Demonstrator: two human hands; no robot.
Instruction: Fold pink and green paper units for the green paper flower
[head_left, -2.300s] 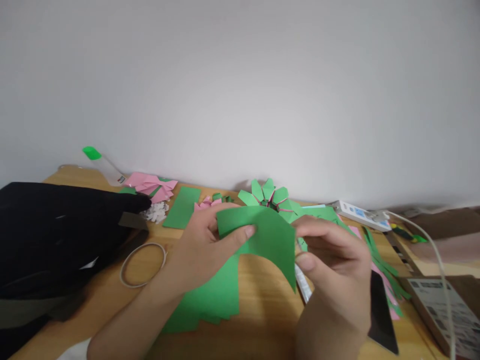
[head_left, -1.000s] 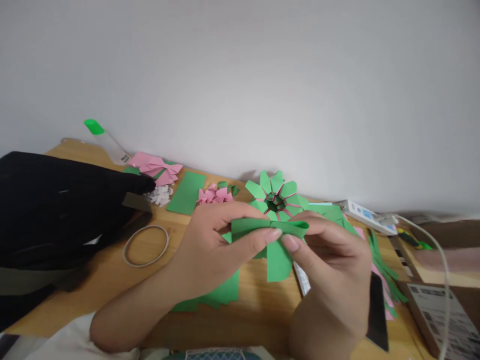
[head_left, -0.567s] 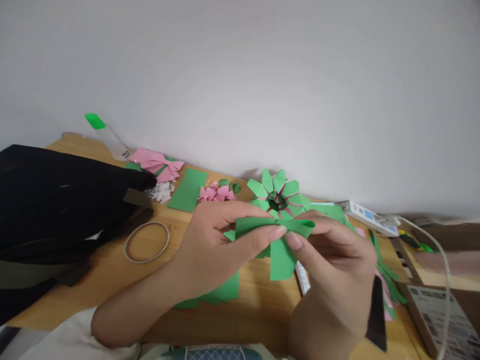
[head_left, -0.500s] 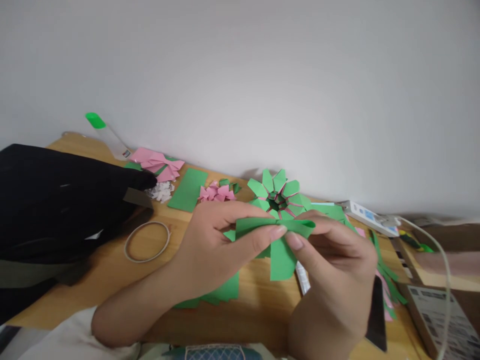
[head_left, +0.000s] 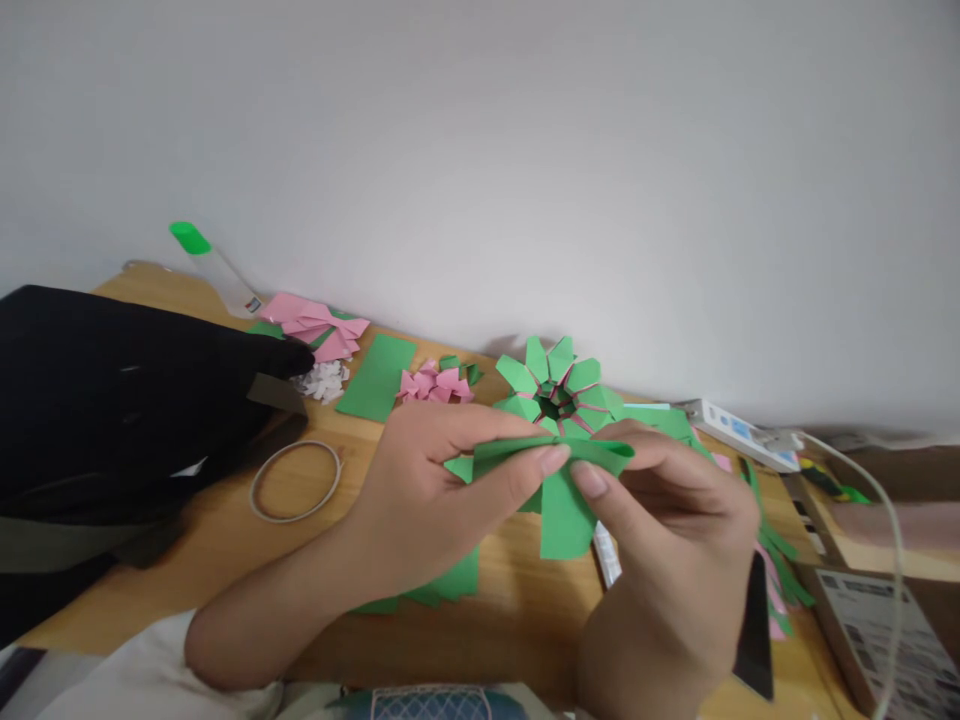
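A folded piece of green paper (head_left: 568, 515) is held up over the table between both hands. My left hand (head_left: 442, 480) pinches its left part, thumb in front and fingers behind. My right hand (head_left: 667, 530) grips the right part, where the paper bends into a loop; its thumb presses just beside the left thumb. One flap hangs down below the thumbs. Behind the hands stands a ring-shaped green paper flower (head_left: 583, 375) with pink edges inside. Green paper sheets (head_left: 459, 578) lie under my left forearm, partly hidden.
A black bag or cloth (head_left: 112, 400) covers the table's left side, near a tape roll (head_left: 295, 482). Pink folded papers (head_left: 322, 325), pink paper pieces (head_left: 435, 382) and a green sheet (head_left: 377, 377) lie toward the wall. A power strip (head_left: 742, 436), phone (head_left: 754, 630) and cardboard box (head_left: 874, 640) are at right.
Both hands stay pinched on the green paper, with only a very slight shift. The left thumb has drawn back a little from the right thumb.
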